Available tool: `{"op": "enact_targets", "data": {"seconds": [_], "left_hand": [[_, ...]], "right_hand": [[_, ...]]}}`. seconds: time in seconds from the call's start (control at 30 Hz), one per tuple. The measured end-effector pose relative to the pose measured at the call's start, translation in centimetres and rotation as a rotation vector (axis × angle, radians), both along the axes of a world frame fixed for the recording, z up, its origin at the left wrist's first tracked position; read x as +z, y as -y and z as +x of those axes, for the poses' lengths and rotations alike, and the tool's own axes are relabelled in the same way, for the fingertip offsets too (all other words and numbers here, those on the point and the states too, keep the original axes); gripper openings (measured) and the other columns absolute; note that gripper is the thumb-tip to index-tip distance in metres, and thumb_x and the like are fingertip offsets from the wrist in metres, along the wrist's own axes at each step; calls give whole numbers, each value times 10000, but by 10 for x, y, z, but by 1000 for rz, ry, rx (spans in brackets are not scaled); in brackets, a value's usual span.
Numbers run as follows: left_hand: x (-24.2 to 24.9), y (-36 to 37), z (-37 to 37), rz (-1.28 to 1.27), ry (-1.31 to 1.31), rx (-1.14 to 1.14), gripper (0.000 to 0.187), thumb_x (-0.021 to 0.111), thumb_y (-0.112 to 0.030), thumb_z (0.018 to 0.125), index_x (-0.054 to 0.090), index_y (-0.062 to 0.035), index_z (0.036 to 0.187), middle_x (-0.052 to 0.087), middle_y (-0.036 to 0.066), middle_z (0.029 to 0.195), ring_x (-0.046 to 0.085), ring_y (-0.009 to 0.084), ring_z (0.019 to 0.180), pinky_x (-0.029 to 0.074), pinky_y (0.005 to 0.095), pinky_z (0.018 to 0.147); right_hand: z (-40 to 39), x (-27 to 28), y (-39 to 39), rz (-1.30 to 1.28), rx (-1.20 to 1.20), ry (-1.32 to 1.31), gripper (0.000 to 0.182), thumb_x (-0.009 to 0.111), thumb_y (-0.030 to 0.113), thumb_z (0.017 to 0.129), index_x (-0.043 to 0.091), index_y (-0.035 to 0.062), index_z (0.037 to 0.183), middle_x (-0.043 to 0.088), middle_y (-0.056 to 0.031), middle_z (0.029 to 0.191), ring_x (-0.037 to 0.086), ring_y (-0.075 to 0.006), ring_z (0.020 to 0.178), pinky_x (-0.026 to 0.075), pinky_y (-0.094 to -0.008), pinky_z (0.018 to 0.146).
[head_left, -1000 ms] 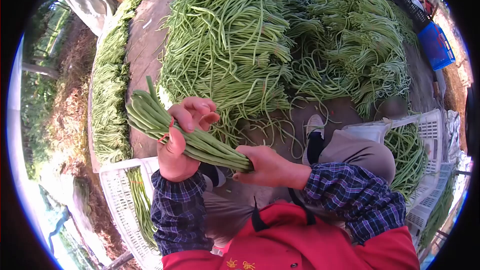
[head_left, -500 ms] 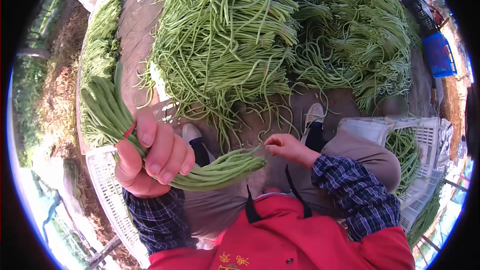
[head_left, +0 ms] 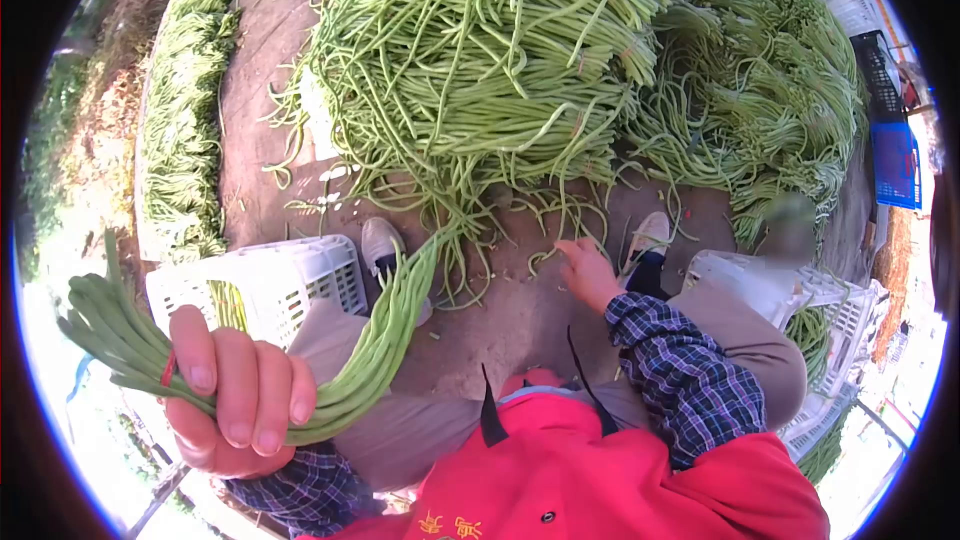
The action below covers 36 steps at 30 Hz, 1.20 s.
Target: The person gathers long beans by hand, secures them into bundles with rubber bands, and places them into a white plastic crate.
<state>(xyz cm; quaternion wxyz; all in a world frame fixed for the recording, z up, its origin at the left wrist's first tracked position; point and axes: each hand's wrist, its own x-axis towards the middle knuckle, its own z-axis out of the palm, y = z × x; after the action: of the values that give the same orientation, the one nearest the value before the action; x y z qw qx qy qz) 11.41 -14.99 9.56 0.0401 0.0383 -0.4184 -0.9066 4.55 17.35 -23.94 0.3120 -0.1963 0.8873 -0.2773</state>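
My left hand (head_left: 232,398) grips a thick bundle of long green beans (head_left: 365,360) tied with a red band, held out low to the left over a white plastic crate (head_left: 280,275). The bundle droops in an arc, its far tips pointing up towards the ground pile. My right hand (head_left: 587,272) reaches forward with fingers apart, holding nothing, close to loose beans at the near edge of the big pile of long beans (head_left: 480,70) on the ground.
A second heap of beans (head_left: 770,90) lies at the right, another row (head_left: 185,120) along the left. White crates with beans (head_left: 820,315) stand at my right. My two shoes (head_left: 385,250) rest on bare ground. A blue crate (head_left: 895,165) sits far right.
My left hand swung the bundle down and to the left, over the white crate. My right hand let go of the bundle's end and moved forward towards the pile.
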Motion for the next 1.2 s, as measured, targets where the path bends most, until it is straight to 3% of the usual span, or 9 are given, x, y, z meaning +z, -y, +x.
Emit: {"op": "enact_targets", "data": {"seconds": [0.07, 0.37, 0.47, 0.57, 0.63, 0.7, 0.83, 0.97, 1.2], "left_hand": [[-2, 4, 2, -16, 33, 27, 216, 532, -215, 923, 349, -103, 897, 443, -13, 621, 487, 117, 524, 452, 329, 634], [-12, 7, 7, 18, 81, 75, 245, 567, -227, 903, 362, -92, 904, 437, -7, 612, 478, 126, 507, 454, 336, 620], [-17, -1, 3, 16, 198, 130, 302, 677, -208, 812, 420, -67, 886, 470, 20, 590, 494, 158, 495, 473, 357, 608], [-32, -14, -1, -14, 311, 116, 251, 661, -168, 808, 450, -60, 892, 461, 19, 604, 500, 148, 530, 465, 322, 599], [-45, -20, -3, -58, 436, 54, 188, 638, -138, 813, 485, -58, 886, 483, 27, 632, 509, 142, 555, 460, 314, 595], [-60, -30, -1, -51, 511, -14, 105, 592, -74, 844, 529, -47, 924, 574, 53, 736, 542, 132, 596, 464, 272, 595], [-85, -52, 2, -125, 720, -159, 115, 610, -101, 855, 568, -47, 947, 637, 96, 901, 589, 124, 709, 471, 248, 592], [-111, -74, 6, -3, 715, -306, 114, 633, -115, 846, 594, -54, 934, 643, 111, 1004, 608, 136, 788, 493, 257, 623], [-114, -84, 10, -148, 690, -297, 130, 662, -48, 802, 604, -49, 919, 659, 85, 895, 616, 129, 770, 491, 257, 655]], "right_hand": [[-5, -13, 8, -19, -44, -121, 483, 588, 81, 738, 498, 126, 1211, 403, -265, 1239, 526, -408, 985, 454, -429, 852], [-36, -34, 38, 6, -110, -19, 556, 657, 172, 711, 481, 78, 1229, 405, -267, 1239, 463, -436, 1076, 408, -437, 932], [-35, -33, 37, -138, -301, -166, 389, 628, 161, 750, 557, 9, 1101, 561, -193, 1045, 550, -338, 979, 449, -381, 859], [-22, -2, 46, -292, -501, -92, 321, 621, 148, 769, 570, -3, 1048, 602, -138, 909, 584, -267, 817, 469, -334, 738], [-5, 30, 61, -418, -601, -71, 234, 608, 102, 794, 577, 5, 1004, 577, -57, 765, 536, -147, 679, 437, -263, 628], [10, 85, 69, -663, -773, 279, 152, 581, 52, 818, 584, 16, 966, 525, -4, 727, 481, -70, 664, 403, -216, 595], [44, 144, 68, -822, -709, 309, 92, 521, 43, 868, 567, 6, 939, 545, 10, 820, 496, -54, 661, 410, -197, 606], [73, 179, 63, -884, -340, 130, 112, 534, -23, 818, 556, 3, 925, 541, -38, 839, 513, -83, 724, 411, -205, 631], [99, 192, 61, -856, -103, 261, 118, 553, -55, 776, 559, 5, 877, 569, -88, 876, 561, -133, 800, 451, -263, 680]]}}
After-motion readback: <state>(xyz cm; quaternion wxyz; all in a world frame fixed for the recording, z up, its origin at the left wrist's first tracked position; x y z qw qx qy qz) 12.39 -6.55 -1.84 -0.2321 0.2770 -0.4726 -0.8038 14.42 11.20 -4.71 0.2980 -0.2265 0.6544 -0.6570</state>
